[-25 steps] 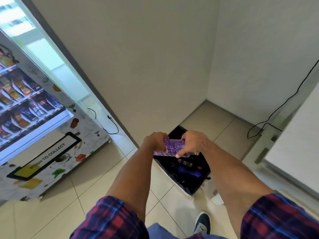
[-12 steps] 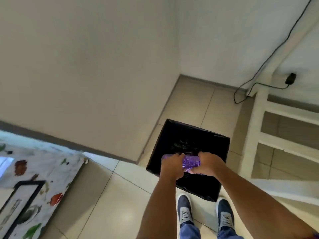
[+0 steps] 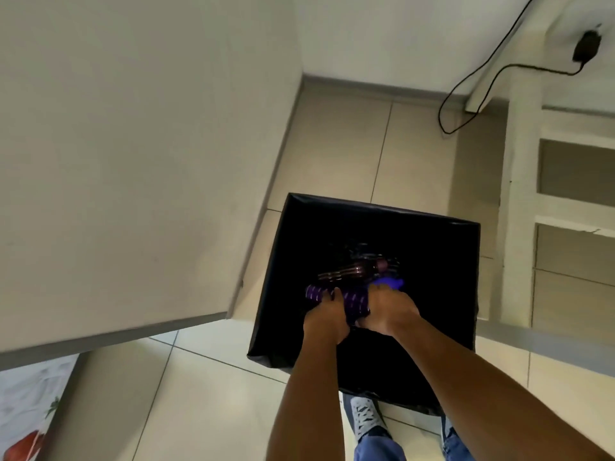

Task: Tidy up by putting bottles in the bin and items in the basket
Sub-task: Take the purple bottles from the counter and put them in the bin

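A square bin lined with a black bag stands on the tiled floor below me. Both my hands are down inside its mouth. My left hand and my right hand grip a crushed purple bottle between them, held level. Deeper in the bin lies a dark bottle, and a blue piece shows just past my right fingers. No basket is in view.
A wall corner juts out close on the left of the bin. A white shelf frame stands on the right, with a black cable hanging behind it. A vending machine's edge shows at bottom left. My shoes stand by the bin.
My view has tipped from the vending machine down over the bin. Both hands have lowered the purple bottle from above the rim into the bin's mouth.
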The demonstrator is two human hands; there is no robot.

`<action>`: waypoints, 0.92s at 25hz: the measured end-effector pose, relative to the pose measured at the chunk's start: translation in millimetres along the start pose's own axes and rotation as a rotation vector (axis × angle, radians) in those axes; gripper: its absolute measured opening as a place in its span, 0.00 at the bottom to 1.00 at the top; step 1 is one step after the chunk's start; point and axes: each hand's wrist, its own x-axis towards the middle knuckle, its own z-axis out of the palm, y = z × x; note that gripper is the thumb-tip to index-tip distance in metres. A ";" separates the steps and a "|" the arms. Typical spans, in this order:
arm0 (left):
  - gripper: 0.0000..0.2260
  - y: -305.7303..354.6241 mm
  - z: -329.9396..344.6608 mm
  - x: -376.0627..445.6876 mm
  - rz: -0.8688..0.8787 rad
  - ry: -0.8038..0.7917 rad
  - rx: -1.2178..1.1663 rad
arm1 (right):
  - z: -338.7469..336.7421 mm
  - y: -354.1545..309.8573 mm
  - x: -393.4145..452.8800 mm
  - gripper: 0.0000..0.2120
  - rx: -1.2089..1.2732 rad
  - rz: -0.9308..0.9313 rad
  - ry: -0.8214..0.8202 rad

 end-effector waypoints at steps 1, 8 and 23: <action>0.35 -2.6 3.7 14.7 0.008 -0.025 0.019 | 8.3 -1.2 14.5 0.32 -0.006 0.008 0.003; 0.24 -9.7 60.7 86.5 -0.027 -0.150 -0.019 | 74.9 16.2 89.5 0.29 -0.231 -0.071 -0.079; 0.29 41.0 -15.7 -39.7 0.036 0.254 0.172 | -23.2 40.4 -53.1 0.26 -0.201 -0.226 0.210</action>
